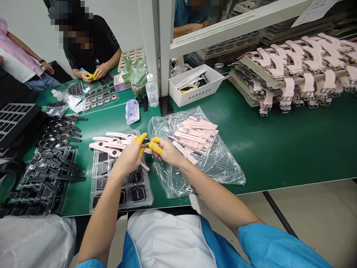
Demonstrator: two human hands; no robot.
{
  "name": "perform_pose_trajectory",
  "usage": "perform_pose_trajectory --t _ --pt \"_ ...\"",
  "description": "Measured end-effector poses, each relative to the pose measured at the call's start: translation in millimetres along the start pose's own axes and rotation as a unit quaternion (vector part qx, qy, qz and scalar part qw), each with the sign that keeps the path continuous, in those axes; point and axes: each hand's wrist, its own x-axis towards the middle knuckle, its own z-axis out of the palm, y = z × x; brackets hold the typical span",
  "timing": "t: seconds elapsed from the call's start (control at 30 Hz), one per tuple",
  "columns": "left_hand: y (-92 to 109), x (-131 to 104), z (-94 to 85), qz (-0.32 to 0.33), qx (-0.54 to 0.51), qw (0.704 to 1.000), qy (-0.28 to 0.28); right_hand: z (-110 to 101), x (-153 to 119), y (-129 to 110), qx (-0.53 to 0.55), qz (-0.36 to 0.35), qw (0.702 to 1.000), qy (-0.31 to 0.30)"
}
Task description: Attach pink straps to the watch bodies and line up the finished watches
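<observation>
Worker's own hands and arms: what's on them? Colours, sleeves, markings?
Left grip and right grip: yellow cots on some fingers, otherwise no glove. Forearms uncovered, no watch or bracelet visible. Blue sleeves, the right one ending near the elbow, the left mostly out of frame. No markings or cables visible.

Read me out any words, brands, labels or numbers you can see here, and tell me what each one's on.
Nothing reads clearly enough to quote.
White box: a row of dark characters on its side, too blurred.
Packet: blue marks, not legible.
Watch faces in the tray: pale lettering, too small.
Paper at top right: faint print, unreadable.
Black shirt: small pale marks, too small.
</observation>
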Motion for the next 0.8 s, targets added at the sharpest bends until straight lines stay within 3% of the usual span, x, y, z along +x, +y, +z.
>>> perform_pose_trajectory --t 0.17,0.27,0.33,0.4,0.5,0.6,0.73,0.8 --pt "-2 -2 -53.7 -0.056 0.097 0.993 0.029 -14 -3 -8 -0.176 -0.042 0.983 -0.027" --pt "-5 -15 -85.7 -0.062 0.196 0.979 -0.012 -22 -4 -14 -0.235 -0.017 0.969 -0.070" --pt "-7 -29 -107.9 -0.091 0.237 0.966 -0.049 -30 -4 -18 -0.301 0.003 0.952 -0.055" --pt "-11 -44 -130.6 -0.145 0.234 0.958 -0.075 -44 -3 -18 -0.410 0.007 0.912 0.011" --pt "-28 -64 -157.4 -0.224 0.170 0.954 -0.105 -68 -1 -9 -0.579 0.005 0.809 0.102" --pt "-54 -76 -165.7 -0.272 0.113 0.943 -0.155 -85 3 6 -0.659 0.023 0.743 0.117" --pt "-87 -79 -154.3 -0.330 0.093 0.911 -0.230 -92 5 21 -0.677 0.010 0.726 0.115" --pt "-97 -77 -146.1 -0.342 0.089 0.909 -0.219 -93 5 25 -0.681 0.000 0.723 0.114"
